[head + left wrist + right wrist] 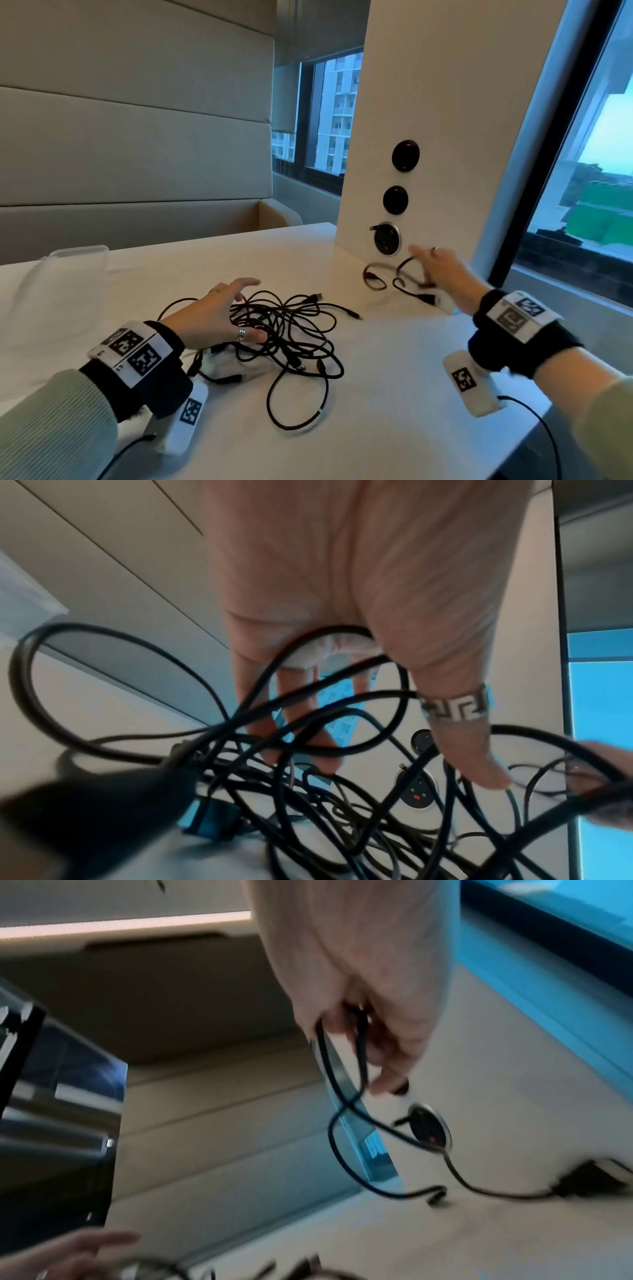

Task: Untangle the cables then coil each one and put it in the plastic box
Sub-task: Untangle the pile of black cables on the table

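A tangle of several thin black cables [287,329] lies in the middle of the white table [394,359]. My left hand [251,308] hovers low over the tangle's left side, fingers straight and spread; in the left wrist view loops of the tangle [308,791] cross in front of the left hand [394,750] without being gripped. My right hand [424,270] is at the back right, fingers curled round a short black cable [376,277]. In the right wrist view the short cable [337,1150] hangs in a loop from the right hand [356,1053]. The clear plastic box [78,253] stands far left.
A white wall panel with round sockets [387,238] rises just behind my right hand. A small white block [445,303] lies at its foot, by one cable end. Windows run along the right; a padded bench back stands behind the table. The table's front right edge is close.
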`<action>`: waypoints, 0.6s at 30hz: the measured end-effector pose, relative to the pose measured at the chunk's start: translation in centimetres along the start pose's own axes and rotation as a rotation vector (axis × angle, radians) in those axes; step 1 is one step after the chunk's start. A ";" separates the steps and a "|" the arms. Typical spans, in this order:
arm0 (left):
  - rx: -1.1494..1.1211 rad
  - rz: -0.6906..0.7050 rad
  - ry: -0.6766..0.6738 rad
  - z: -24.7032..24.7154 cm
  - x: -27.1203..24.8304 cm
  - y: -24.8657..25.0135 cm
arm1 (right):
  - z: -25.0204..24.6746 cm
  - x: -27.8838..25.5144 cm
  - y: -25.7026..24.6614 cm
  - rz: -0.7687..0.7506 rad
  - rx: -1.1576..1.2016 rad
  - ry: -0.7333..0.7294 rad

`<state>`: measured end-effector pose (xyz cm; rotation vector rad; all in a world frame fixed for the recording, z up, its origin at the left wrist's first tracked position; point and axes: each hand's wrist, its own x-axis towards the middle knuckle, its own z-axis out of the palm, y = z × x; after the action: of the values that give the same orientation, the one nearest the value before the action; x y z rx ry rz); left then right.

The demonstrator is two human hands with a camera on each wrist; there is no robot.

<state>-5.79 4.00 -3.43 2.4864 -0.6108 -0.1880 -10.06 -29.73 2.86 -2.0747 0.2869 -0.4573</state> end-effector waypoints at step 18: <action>-0.009 -0.054 -0.132 -0.1 -0.6 -1.2 | 7.0 0.4 -1.1 -0.342 -0.944 -0.206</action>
<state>-5.88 5.21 -3.96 2.4977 -0.5951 -0.3767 -6.62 -23.97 0.55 -3.0965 0.0021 -0.3263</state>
